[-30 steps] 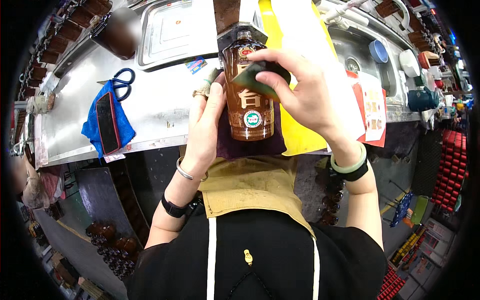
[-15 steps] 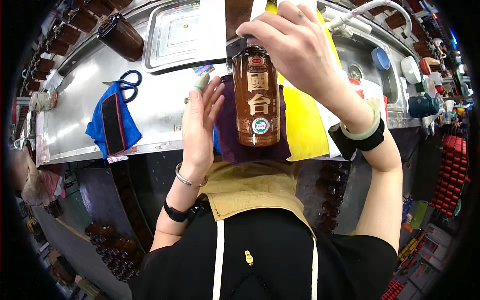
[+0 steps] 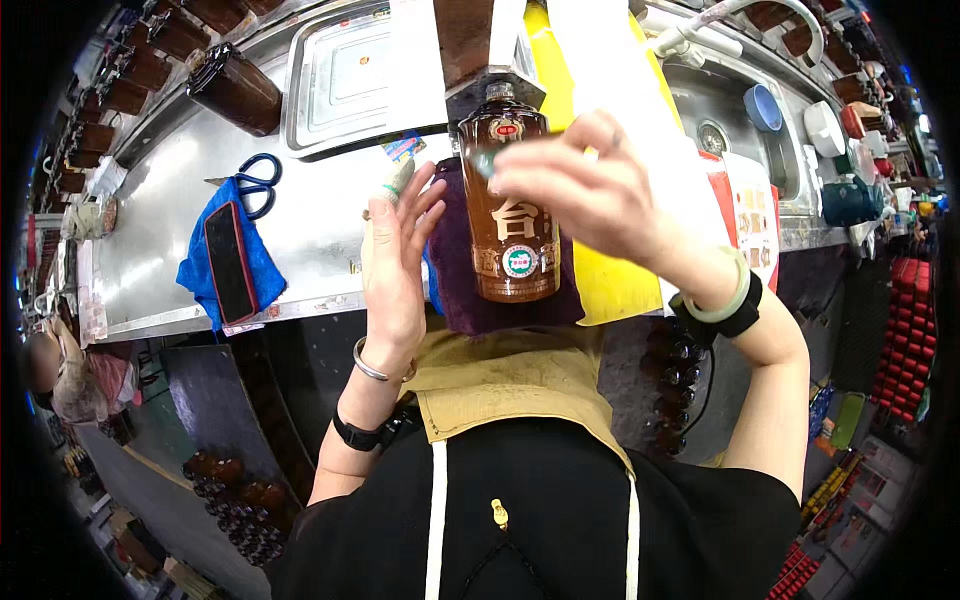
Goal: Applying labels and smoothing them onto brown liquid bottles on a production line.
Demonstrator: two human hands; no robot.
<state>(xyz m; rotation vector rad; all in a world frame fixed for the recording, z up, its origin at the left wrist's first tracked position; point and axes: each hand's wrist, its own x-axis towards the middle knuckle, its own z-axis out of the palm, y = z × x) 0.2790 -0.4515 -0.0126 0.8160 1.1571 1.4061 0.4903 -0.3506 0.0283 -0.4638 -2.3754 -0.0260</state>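
A brown glass bottle with gold lettering and a round green-and-white sticker lies face up on a dark purple cloth, its base toward me. My right hand is over the upper body of the bottle, its fingers bent and smeared by motion. A small greenish blur shows at its fingertips; whether it is something held, I cannot make out. Beside the bottle on the left, my left hand is open and empty, fingers stretched upward. One of its digits wears a pale cover with a green band.
On the left are a phone on a blue cloth, blue-handled scissors and another brown bottle. A metal tray is behind. Yellow sheeting lies right of the bottle, before a sink.
My right hand has left the bottle's neck and come down toward me, over the lettering. The neck is now uncovered. My left hand has barely moved.
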